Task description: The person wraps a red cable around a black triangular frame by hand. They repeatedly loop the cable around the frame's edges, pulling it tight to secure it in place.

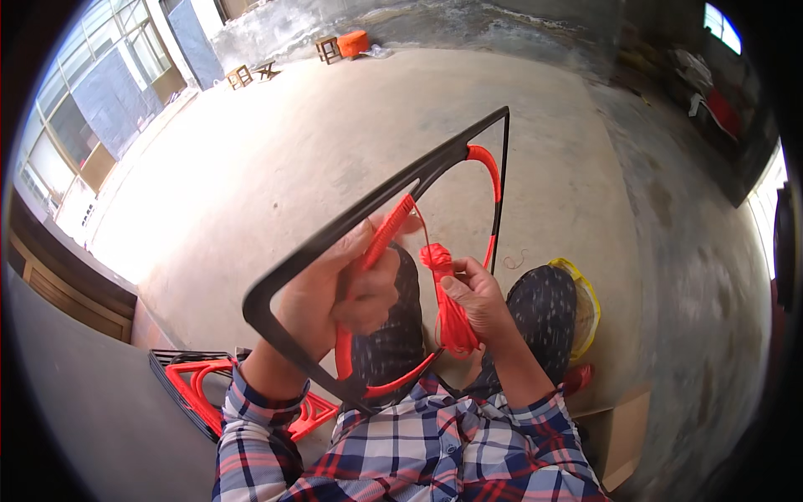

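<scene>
A black triangular frame (pixel 368 209) is held tilted over my lap. Its inner curved bar is partly wrapped in red cord (pixel 390 232), and bare black stretches show at the right. My left hand (pixel 322 297) is closed around the wrapped bar, its fingers slightly blurred. In my right hand (pixel 478 297) is a tied bundle of red cord (pixel 453 318), pinched between thumb and fingers. A thin strand runs from the bundle up to the wrapped bar's upper end.
More black frames with red wrapping (pixel 201 368) are stacked at my left. By my right knee lies a yellow-rimmed thing (pixel 590 311), with a cardboard box (pixel 629 435) nearer. A loose thread (pixel 515 260) lies on the concrete floor. Far off stand wooden stools (pixel 327 49) and an orange tub (pixel 353 43).
</scene>
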Tool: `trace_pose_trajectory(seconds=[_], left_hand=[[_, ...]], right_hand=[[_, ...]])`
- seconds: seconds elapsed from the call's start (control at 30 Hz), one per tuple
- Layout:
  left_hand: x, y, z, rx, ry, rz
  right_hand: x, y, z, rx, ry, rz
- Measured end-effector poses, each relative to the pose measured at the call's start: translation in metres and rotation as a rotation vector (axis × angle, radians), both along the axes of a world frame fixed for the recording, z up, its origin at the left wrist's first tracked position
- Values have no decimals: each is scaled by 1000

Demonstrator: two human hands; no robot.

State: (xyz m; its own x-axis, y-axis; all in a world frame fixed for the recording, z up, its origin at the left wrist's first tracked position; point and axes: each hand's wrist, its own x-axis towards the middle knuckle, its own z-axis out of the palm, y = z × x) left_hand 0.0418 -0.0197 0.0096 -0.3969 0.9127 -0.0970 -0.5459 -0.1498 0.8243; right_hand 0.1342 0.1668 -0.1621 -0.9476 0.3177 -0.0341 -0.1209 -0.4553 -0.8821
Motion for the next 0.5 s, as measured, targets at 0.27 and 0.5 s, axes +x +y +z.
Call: trace_pose_trajectory(seconds=[0.27,0.5], left_hand=[[16,11,5,-37,5,-72],[40,25,3,124,-285,-290]], right_hand=[[-27,27,52,-29,116,32],[-22,29,135,-376,431,204]])
